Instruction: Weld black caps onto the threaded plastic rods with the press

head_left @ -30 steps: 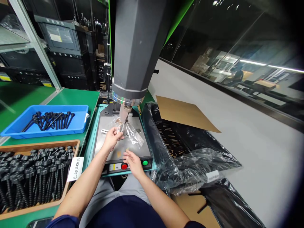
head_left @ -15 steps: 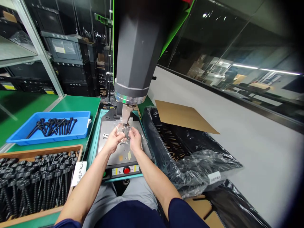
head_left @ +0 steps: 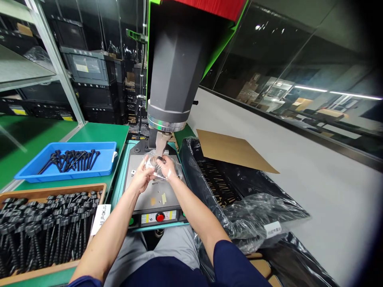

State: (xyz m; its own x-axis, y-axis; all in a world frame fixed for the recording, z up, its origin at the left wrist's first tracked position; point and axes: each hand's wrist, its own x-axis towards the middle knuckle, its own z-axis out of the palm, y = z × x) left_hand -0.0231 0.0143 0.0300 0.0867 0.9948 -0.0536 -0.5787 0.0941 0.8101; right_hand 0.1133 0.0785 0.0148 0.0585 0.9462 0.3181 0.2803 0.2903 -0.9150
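Observation:
My left hand (head_left: 143, 175) is closed on the left side of a clear plastic bag (head_left: 158, 173), just below the machine's pale metal tip (head_left: 162, 143). Fingers of my right hand (head_left: 166, 166) pinch a small black part (head_left: 161, 159) at the bag's upper right. Both hands are over the grey metal plate (head_left: 143, 201) of the press. Whether the black part lies inside the bag or in front of it cannot be made out.
A blue tray (head_left: 103, 172) of black parts and a wooden box (head_left: 101, 187) full of black knobbed rods stand to the left. A red button (head_left: 160, 217) is at the plate's front. To the right lies a plastic-lined carton (head_left: 206, 191) with a cardboard sheet (head_left: 233, 149).
The black part now shows between my right fingers, and the clear bag is spread more to the right. My right hand has tilted inward. The whole view has shifted slightly.

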